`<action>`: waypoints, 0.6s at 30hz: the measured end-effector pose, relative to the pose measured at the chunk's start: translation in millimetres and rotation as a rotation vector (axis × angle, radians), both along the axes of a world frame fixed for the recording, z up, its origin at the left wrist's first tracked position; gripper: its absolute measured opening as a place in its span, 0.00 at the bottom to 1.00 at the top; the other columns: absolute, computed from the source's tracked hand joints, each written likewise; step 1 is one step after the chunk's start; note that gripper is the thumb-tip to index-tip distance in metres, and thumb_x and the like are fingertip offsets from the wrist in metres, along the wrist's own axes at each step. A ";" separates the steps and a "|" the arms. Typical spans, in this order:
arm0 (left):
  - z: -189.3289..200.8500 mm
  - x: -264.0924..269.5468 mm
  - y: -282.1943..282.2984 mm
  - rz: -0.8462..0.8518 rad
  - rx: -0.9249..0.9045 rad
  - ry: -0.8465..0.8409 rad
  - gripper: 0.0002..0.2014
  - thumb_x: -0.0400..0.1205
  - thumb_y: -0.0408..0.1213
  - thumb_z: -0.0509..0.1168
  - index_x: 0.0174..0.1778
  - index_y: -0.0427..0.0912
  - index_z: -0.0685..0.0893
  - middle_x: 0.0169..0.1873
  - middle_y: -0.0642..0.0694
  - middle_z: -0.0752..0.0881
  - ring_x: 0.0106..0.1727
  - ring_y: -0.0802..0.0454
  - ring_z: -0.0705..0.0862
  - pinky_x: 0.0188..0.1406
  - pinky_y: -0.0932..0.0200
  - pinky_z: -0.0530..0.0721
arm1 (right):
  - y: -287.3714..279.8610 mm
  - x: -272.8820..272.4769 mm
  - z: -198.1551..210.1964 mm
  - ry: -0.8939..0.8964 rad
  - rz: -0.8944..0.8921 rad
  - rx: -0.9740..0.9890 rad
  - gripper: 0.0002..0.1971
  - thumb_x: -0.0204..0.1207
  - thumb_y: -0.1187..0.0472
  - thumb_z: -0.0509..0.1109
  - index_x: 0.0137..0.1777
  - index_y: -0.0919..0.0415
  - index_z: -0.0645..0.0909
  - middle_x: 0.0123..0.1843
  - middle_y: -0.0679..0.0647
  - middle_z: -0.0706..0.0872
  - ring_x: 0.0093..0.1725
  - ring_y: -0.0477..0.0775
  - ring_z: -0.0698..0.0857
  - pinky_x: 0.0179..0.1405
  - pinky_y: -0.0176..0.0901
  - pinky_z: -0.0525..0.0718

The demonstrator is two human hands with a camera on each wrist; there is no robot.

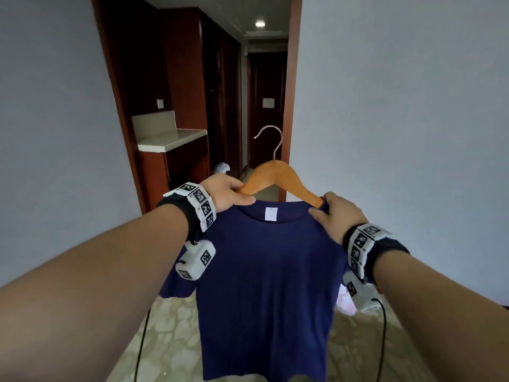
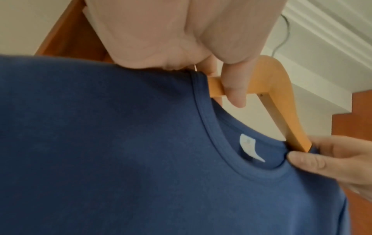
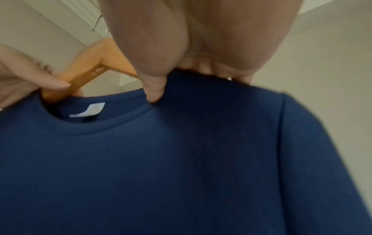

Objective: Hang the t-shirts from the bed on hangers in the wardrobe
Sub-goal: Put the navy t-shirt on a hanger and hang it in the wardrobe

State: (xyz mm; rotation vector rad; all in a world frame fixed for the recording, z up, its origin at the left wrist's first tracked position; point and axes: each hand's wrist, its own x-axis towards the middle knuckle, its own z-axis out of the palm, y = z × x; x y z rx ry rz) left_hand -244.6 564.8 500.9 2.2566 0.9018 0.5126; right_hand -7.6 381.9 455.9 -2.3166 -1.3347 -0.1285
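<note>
In the centre of the head view, a navy blue cotton t-shirt [image 1: 264, 285] is draping from an orange wooden hanger with a silver metal hook [image 1: 278, 179], held up in mid-air. The left hand [image 1: 230, 194] is gripping the hanger's left arm together with the shirt's shoulder; the right hand [image 1: 337, 216] is pinching the collar and right shoulder fabric against the hanger's other end. The shirt looks light, soft and limp, likely to slide off the smooth wood, so the stiff hanger is the surer hold. The dark red-brown wooden wardrobe [image 1: 179, 86] is standing in the upper left, beside a narrow corridor; open room lies ahead, with the beige countertop [image 1: 170, 139] edge at centre left to clear.
</note>
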 end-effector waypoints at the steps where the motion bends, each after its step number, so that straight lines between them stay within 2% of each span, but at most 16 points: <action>1: 3.5 -5.6 10.0 -0.008 0.001 0.010 0.12 0.77 0.53 0.79 0.49 0.50 0.94 0.51 0.46 0.93 0.57 0.51 0.90 0.66 0.53 0.84 | 10.2 -4.6 5.5 -0.018 -0.011 0.015 0.16 0.86 0.40 0.64 0.49 0.52 0.73 0.40 0.47 0.81 0.45 0.60 0.83 0.50 0.52 0.76; 4: 17.2 -23.7 44.8 -0.052 0.025 -0.012 0.13 0.81 0.56 0.74 0.57 0.56 0.92 0.55 0.50 0.92 0.60 0.53 0.88 0.72 0.50 0.81 | 44.8 -12.0 30.5 -0.042 -0.027 0.050 0.17 0.85 0.38 0.63 0.48 0.51 0.73 0.41 0.48 0.82 0.43 0.58 0.81 0.53 0.54 0.77; 6: 27.1 -38.6 75.0 -0.037 0.044 -0.030 0.23 0.80 0.62 0.73 0.69 0.60 0.87 0.60 0.52 0.90 0.63 0.55 0.86 0.74 0.50 0.79 | 70.0 -11.7 49.9 -0.029 -0.042 0.051 0.17 0.85 0.37 0.63 0.46 0.50 0.73 0.42 0.48 0.84 0.44 0.57 0.83 0.56 0.55 0.80; 7: 31.2 -47.1 91.6 -0.014 0.064 -0.022 0.27 0.78 0.65 0.72 0.72 0.59 0.85 0.62 0.52 0.89 0.63 0.54 0.86 0.72 0.50 0.80 | 83.4 -11.7 60.2 -0.018 -0.044 0.057 0.17 0.85 0.37 0.64 0.45 0.50 0.73 0.41 0.48 0.84 0.43 0.57 0.83 0.56 0.56 0.81; 8: 33.9 -56.0 109.0 0.018 0.088 -0.004 0.27 0.78 0.67 0.72 0.70 0.59 0.86 0.59 0.53 0.90 0.61 0.55 0.88 0.67 0.52 0.83 | 97.7 -11.9 69.6 -0.004 -0.039 0.072 0.17 0.84 0.38 0.64 0.45 0.50 0.73 0.41 0.49 0.84 0.42 0.55 0.83 0.55 0.55 0.82; 9: 35.8 -64.9 125.9 0.047 0.117 0.014 0.23 0.79 0.67 0.71 0.63 0.58 0.88 0.54 0.54 0.91 0.56 0.55 0.89 0.58 0.56 0.85 | 112.8 -14.2 78.6 0.007 -0.029 0.085 0.17 0.84 0.38 0.65 0.44 0.50 0.74 0.40 0.49 0.84 0.42 0.54 0.83 0.53 0.54 0.82; 10: 36.9 -71.9 143.2 0.084 0.167 0.041 0.19 0.80 0.66 0.70 0.55 0.56 0.89 0.48 0.55 0.91 0.51 0.55 0.90 0.49 0.58 0.84 | 128.0 -18.0 86.0 0.014 -0.015 0.094 0.16 0.84 0.38 0.66 0.45 0.50 0.75 0.40 0.49 0.85 0.41 0.53 0.83 0.48 0.52 0.81; 12: 39.7 -81.3 171.7 0.152 0.296 0.071 0.19 0.81 0.67 0.66 0.44 0.55 0.85 0.41 0.54 0.89 0.45 0.54 0.88 0.39 0.58 0.79 | 158.5 -27.6 96.4 0.019 0.009 0.101 0.16 0.83 0.39 0.67 0.45 0.51 0.76 0.41 0.50 0.85 0.40 0.52 0.82 0.39 0.48 0.76; 15: 39.0 -90.5 209.8 0.270 0.497 0.108 0.24 0.81 0.73 0.60 0.42 0.55 0.81 0.37 0.53 0.87 0.41 0.53 0.85 0.38 0.53 0.81 | 198.4 -38.5 101.6 0.059 0.025 0.110 0.18 0.79 0.37 0.72 0.46 0.52 0.81 0.42 0.51 0.86 0.42 0.52 0.84 0.34 0.44 0.74; 18: 32.6 -103.0 243.0 0.347 0.546 0.077 0.26 0.79 0.76 0.57 0.44 0.56 0.81 0.36 0.55 0.86 0.39 0.54 0.85 0.42 0.49 0.87 | 224.5 -36.8 97.8 0.213 0.059 0.133 0.20 0.74 0.32 0.75 0.49 0.50 0.86 0.45 0.48 0.89 0.47 0.52 0.87 0.43 0.47 0.81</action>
